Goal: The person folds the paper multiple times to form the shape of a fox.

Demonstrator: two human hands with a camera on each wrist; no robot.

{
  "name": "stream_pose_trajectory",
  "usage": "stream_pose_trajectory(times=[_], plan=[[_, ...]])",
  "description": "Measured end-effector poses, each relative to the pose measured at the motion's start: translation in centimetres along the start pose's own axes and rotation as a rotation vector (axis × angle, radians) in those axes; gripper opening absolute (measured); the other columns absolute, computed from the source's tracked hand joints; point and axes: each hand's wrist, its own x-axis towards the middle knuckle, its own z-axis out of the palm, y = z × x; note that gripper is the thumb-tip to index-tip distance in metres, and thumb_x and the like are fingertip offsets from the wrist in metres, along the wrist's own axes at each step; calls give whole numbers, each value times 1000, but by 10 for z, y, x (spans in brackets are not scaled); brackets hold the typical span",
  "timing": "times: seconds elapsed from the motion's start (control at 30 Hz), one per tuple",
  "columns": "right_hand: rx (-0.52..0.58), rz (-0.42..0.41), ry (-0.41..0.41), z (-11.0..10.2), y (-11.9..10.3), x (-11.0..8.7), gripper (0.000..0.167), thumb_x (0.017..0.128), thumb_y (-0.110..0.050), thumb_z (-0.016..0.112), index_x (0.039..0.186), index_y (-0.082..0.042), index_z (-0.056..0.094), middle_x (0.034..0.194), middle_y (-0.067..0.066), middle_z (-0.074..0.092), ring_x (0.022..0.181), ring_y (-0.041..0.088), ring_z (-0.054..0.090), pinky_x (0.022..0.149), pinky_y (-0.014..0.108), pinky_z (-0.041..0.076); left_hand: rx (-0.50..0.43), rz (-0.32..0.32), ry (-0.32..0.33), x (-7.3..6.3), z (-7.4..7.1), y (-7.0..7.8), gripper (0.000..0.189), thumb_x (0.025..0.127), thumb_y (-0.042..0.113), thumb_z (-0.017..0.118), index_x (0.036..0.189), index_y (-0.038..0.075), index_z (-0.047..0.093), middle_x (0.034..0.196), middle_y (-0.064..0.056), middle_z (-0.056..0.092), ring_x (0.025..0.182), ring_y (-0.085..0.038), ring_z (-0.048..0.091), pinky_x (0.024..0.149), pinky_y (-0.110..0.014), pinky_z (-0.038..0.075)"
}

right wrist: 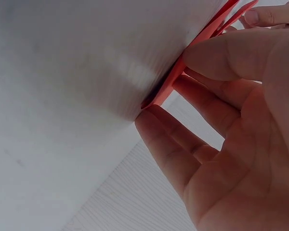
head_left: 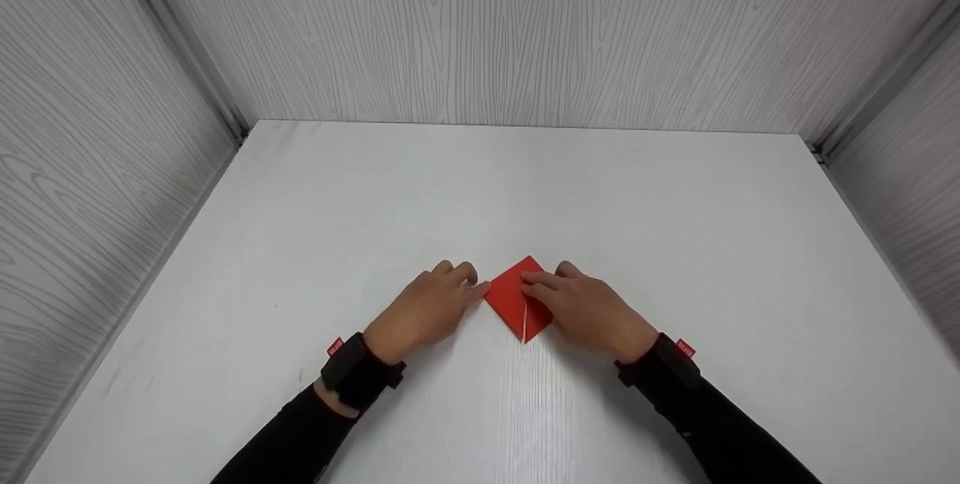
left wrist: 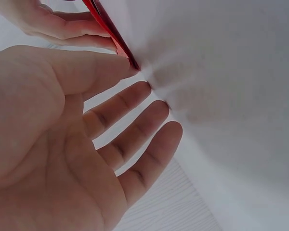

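Note:
A small red folded paper (head_left: 511, 305) lies as a diamond on the white tabletop, a pale line running up from its near corner. At its left corner, my left hand (head_left: 433, 305) touches it with the thumb tip (left wrist: 130, 67); the other fingers (left wrist: 149, 149) are spread, tips at the tabletop. My right hand (head_left: 592, 311) lies over the right part of the paper and hides that corner. Two of its fingers (head_left: 541, 285) stretch across the top and press there. In the right wrist view, the thumb (right wrist: 212, 55) is against the red paper (right wrist: 171, 79), whose layers stand slightly apart at the far end.
The white tabletop (head_left: 525, 191) reaches to a grey wood-grain back wall (head_left: 525, 34). Similar panels rise at the left (head_left: 82, 169) and right (head_left: 907, 154). Black wrist bands (head_left: 360, 371) sit on both forearms.

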Motion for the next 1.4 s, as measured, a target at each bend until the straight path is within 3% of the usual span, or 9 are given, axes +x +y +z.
stream_pose_trajectory(times=[0.37, 0.6, 0.83, 0.97, 1.13, 1.27, 1.4], plan=[[16, 2, 12, 1, 0, -1, 49, 91, 0, 78, 139, -3, 68, 141, 12, 68, 109, 31, 62, 85, 35, 62, 16, -32, -10, -8, -3, 2, 45, 97, -1, 72, 141, 10, 68, 126, -13, 64, 106, -30, 60, 83, -37, 57], [42, 6, 22, 1, 0, -2, 48, 91, 0, 78, 138, -3, 68, 141, 12, 68, 109, 32, 62, 85, 35, 62, 117, -10, 9, -11, -5, 2, 40, 95, -1, 73, 133, 11, 72, 124, -12, 65, 102, -31, 61, 77, -37, 57], [48, 19, 8, 1, -1, -2, 51, 91, -1, 79, 140, -3, 67, 142, 12, 68, 111, 31, 62, 86, 36, 62, 99, -40, -22, -10, -8, 4, 34, 97, 2, 73, 130, 10, 74, 125, -13, 65, 103, -32, 63, 81, -40, 59], [40, 15, 9, 1, -2, -1, 50, 91, -2, 79, 140, -4, 67, 142, 12, 68, 111, 31, 62, 86, 35, 62, 59, -58, -52, -12, -11, 3, 33, 97, 2, 72, 129, 10, 75, 126, -13, 65, 106, -32, 63, 85, -42, 59], [40, 7, 5, 2, -2, -1, 51, 91, -2, 79, 140, -4, 67, 143, 12, 67, 110, 31, 62, 86, 35, 62, -74, -109, -68, -12, -14, 1, 30, 99, -2, 67, 126, 9, 76, 114, -14, 68, 101, -31, 66, 86, -42, 58], [52, 19, -7, 2, -1, -1, 52, 92, -3, 79, 142, -5, 67, 144, 11, 67, 111, 31, 61, 86, 35, 62, -149, -147, -19, -3, -13, 0, 19, 101, -2, 66, 117, 3, 76, 103, -14, 71, 93, -29, 70, 80, -40, 60], [59, 26, 1, 2, 0, -2, 52, 92, -3, 79, 142, -6, 67, 143, 10, 67, 109, 30, 61, 83, 35, 62, -165, -183, 41, 9, -9, 0, 14, 102, 5, 68, 114, 0, 74, 103, -15, 74, 93, -30, 73, 78, -41, 62]])
